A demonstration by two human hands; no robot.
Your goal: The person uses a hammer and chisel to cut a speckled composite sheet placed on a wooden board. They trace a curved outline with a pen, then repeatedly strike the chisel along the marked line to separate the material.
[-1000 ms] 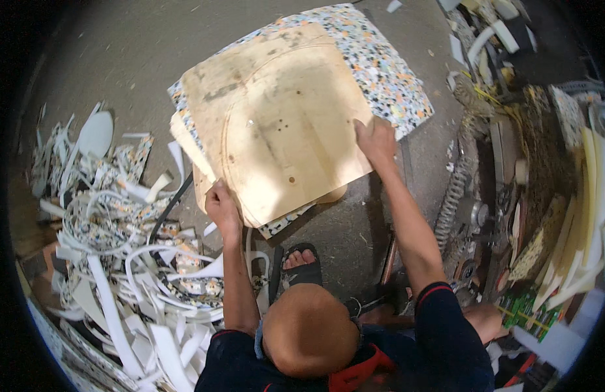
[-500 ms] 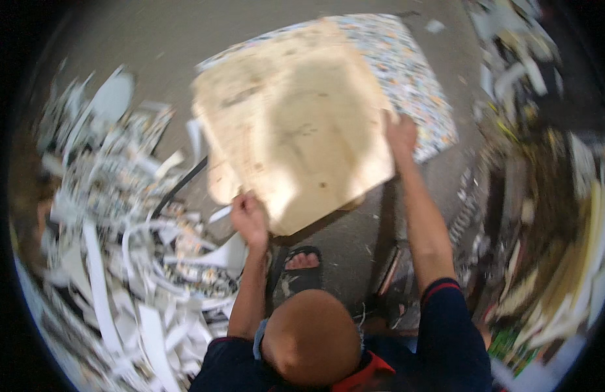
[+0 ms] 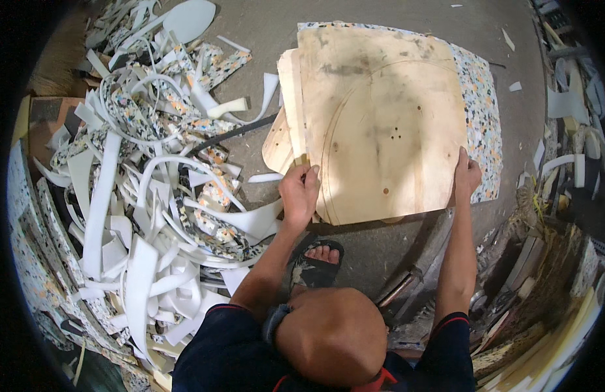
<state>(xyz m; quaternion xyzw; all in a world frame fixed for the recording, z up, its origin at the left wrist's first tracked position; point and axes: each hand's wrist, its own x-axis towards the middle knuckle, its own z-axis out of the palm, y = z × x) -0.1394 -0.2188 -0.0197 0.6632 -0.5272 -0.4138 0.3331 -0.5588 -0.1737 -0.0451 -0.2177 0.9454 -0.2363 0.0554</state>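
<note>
A pale plywood board (image 3: pixel 394 130) lies in front of me, with a curved outline drawn on it, a few small holes and dark smudges. My right hand (image 3: pixel 467 173) grips its right edge near the lower corner, thumb on top. At the lower left edge my left hand (image 3: pixel 298 196) is closed round the board's rim; a small brownish bit shows by its fingertips, too little to name. Further wooden pieces (image 3: pixel 283 140) stick out beneath the board on the left. Under it, a speckled foam sheet (image 3: pixel 482 111) shows along the top and right.
White and speckled foam offcuts (image 3: pixel 165 261) form a heap at the left. A dark strip (image 3: pixel 234 134) runs from the heap toward the board. On the right lie more scraps (image 3: pixel 567 163) and a metal bar (image 3: pixel 399 287). My sandalled foot (image 3: pixel 319 258) stands just below the board.
The board has turned slightly and sits further right in the view, more squarely over the foam sheet. Both hands still hold its edges. The view itself has shifted too.
</note>
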